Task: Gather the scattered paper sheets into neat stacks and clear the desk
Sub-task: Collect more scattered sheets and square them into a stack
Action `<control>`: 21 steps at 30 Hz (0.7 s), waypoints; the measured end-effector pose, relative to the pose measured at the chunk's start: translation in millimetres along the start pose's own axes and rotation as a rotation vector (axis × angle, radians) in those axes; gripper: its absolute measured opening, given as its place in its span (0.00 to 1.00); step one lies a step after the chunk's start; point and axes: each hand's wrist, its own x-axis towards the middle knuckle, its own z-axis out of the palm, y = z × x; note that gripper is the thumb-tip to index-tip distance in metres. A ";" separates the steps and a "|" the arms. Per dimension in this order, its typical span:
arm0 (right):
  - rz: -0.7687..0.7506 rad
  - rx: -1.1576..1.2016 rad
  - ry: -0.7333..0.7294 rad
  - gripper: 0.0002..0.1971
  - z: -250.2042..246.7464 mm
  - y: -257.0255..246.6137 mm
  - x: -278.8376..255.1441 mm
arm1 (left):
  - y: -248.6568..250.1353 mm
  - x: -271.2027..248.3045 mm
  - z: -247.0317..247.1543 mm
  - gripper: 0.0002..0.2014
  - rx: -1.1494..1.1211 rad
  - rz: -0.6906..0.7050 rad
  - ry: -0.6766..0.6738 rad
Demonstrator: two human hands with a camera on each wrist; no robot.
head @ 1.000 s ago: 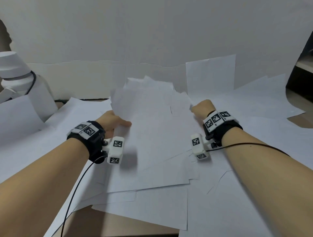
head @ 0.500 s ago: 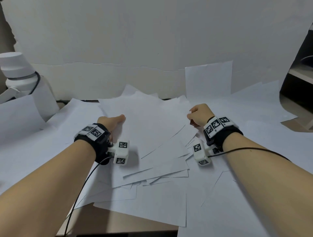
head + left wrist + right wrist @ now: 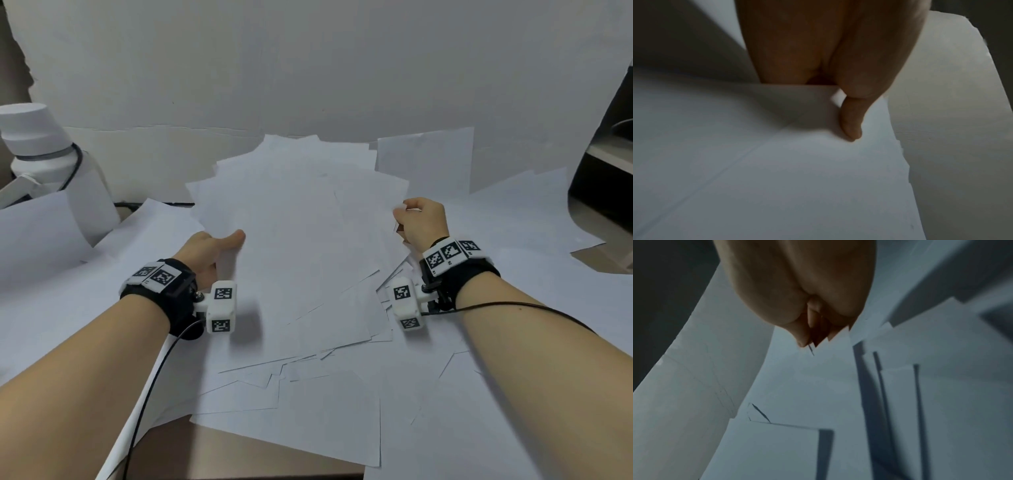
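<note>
Nearest me, a bare strip of brown desk showed under the near edge of the loose sheets, which overlapped at odd angles with their corners fanned out. Beyond those lay the bundle of sheets I held between both hands, its near end resting on the loose sheets and its far end tilted up. My left hand gripped the bundle's left edge: my thumb lay flat on top of the paper, and the other fingers were hidden beneath it. My right hand pinched the bundle's right edge with curled fingers, several ragged corners sticking out between them. The bundle's edges were not squared; its far corners splayed unevenly. To the bundle's left, more paper covered the desk up to a white bottle. To its right, sheets spread flat out to a bare corner of desk. Past the bundle's far end one single sheet leaned upright against the white backdrop, which closed off the room behind.
</note>
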 end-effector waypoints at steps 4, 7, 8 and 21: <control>0.121 0.042 -0.102 0.09 4.4 -2.3 -9.0 | -1.6 -6.5 11.1 0.17 -0.149 -0.141 -0.092; 0.268 -0.091 -0.253 0.10 6.9 9.0 -11.8 | -5.8 -5.1 17.7 0.19 -0.131 -0.156 -0.137; 0.317 -0.089 -0.289 0.10 8.3 14.7 -10.5 | -7.8 1.7 17.1 0.21 -0.069 -0.122 -0.109; 0.383 0.579 -0.464 0.10 -7.2 45.4 -19.6 | 10.0 7.4 4.1 0.18 0.032 0.032 -0.083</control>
